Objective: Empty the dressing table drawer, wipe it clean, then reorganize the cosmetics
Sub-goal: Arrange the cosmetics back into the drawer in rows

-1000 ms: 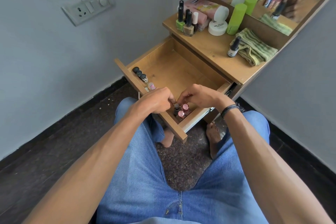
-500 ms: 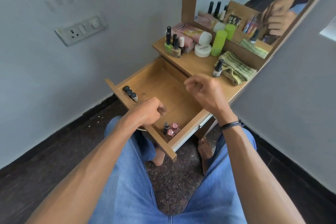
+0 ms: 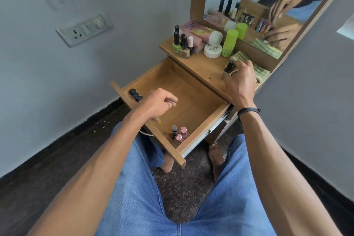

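A: Head view. Right hand?

B: Right hand (image 3: pixel 239 80) is up on the dressing table top (image 3: pixel 203 67), fingers curled round a small dark-capped bottle (image 3: pixel 229 65). The bottle's base is hidden by the hand, so I can't tell if it's standing on the wood or lifted. The green striped cloth (image 3: pixel 259 72) is just beside it. There's a dark wristband (image 3: pixel 248 110) on that wrist.

A: Left hand?

B: Left hand (image 3: pixel 161 103) hovers over the open drawer (image 3: pixel 193 101), near its front left. Its fingers are loosely curled and nothing shows in them.

A: Drawer contents?

B: It's pulled out over the person's lap, and the floor is mostly bare wood. Three small bottles (image 3: pixel 179 133) stand touching in the near right corner, two with rosy caps and one with a dark spray top. A row of dark caps (image 3: pixel 135 94) sits along the front wall at the left corner. Something yellowish under the left hand is too hidden to name.

A: What's on the table top?

B: At the back left there's a cluster of nail polish bottles (image 3: pixel 182 48) with pink pouches (image 3: pixel 199 31) behind them. Then come a white jar (image 3: pixel 213 50) and a lime green tube (image 3: pixel 229 43), upright and touching the jar. The mirror (image 3: pixel 268 5) behind reflects both hands.

A: Anything else?

B: There's a switch plate (image 3: pixel 84 28) on the left wall. Blue jeans (image 3: pixel 138 197) fill the bottom of the view, with bare feet on the dark floor under the drawer.
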